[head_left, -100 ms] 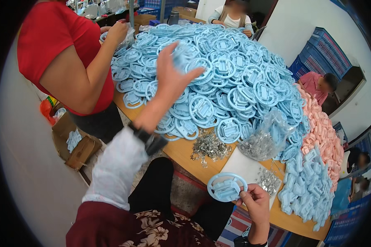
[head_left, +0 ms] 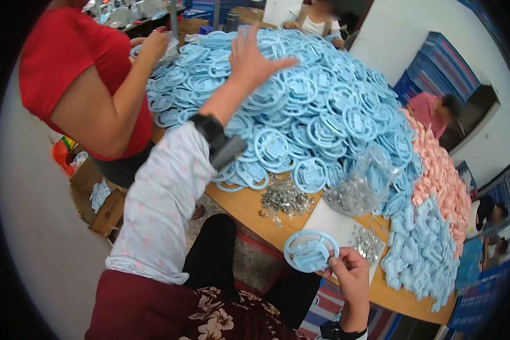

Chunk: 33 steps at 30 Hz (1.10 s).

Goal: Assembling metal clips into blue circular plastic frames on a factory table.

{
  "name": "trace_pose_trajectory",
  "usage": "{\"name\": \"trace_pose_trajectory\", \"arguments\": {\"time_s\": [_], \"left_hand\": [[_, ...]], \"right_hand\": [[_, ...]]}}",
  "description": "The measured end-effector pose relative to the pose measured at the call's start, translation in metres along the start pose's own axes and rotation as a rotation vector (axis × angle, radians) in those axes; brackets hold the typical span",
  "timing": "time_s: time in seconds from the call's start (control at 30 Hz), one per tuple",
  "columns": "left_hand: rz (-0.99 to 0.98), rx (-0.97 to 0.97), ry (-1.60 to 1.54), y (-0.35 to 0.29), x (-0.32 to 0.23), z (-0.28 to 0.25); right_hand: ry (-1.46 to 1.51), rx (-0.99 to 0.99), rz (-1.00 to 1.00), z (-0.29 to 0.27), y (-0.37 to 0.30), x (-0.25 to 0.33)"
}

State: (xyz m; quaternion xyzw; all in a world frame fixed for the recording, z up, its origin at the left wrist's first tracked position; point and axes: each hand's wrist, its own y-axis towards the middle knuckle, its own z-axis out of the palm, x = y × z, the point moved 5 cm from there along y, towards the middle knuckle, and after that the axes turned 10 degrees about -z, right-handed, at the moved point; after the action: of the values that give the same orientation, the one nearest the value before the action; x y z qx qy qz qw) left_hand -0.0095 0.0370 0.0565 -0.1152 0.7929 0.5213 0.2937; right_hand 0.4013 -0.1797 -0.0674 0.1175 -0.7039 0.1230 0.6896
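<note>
My left hand (head_left: 256,61) reaches far out over the big heap of light blue round plastic parts (head_left: 323,122), its fingers spread and nothing held. Close to me, my right hand (head_left: 348,271) grips one light blue ring-shaped plastic part (head_left: 310,251) by its right rim, between thumb and fingers. The part has a raised block inside its ring and is held over the table's front edge. Just beyond it lie a white sheet (head_left: 327,220) and small metal pieces (head_left: 368,243). Whether my left fingertips touch the heap, I cannot tell.
A larger pile of metal pieces (head_left: 286,198) and a clear plastic bag (head_left: 361,190) of them lie on the wooden table (head_left: 241,205). Smaller blue parts (head_left: 419,249) and pink parts (head_left: 433,170) are heaped at right. A co-worker in red (head_left: 85,79) stands at left; others sit beyond.
My left hand has moved farther out and slightly right, its fingers opening wider. A blurred blue part beside that hand earlier no longer stands out. My right hand still holds its part.
</note>
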Motion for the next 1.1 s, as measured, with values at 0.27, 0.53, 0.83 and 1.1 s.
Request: {"name": "trace_pose_trajectory", "arguments": {"time_s": [0.27, 0.53, 0.83, 1.1], "left_hand": [[-0.231, 1.089, -0.542, -0.147, -0.114, -0.033], [-1.071, 1.605, -0.91, -0.35, -0.122, -0.061], [-1.34, 1.389, -0.923, -0.386, -0.091, -0.053], [-1.168, 1.381, -0.728, -0.365, -0.07, -0.062]], "right_hand": [[0.076, -0.119, 0.087, -0.032, -0.012, -0.019], [0.203, -0.069, 0.197, -0.04, -0.043, -0.051], [-0.666, -0.211, -0.14, -0.074, -0.022, -0.042], [-1.36, -0.172, -0.452, -0.12, 0.069, -0.04]]}}
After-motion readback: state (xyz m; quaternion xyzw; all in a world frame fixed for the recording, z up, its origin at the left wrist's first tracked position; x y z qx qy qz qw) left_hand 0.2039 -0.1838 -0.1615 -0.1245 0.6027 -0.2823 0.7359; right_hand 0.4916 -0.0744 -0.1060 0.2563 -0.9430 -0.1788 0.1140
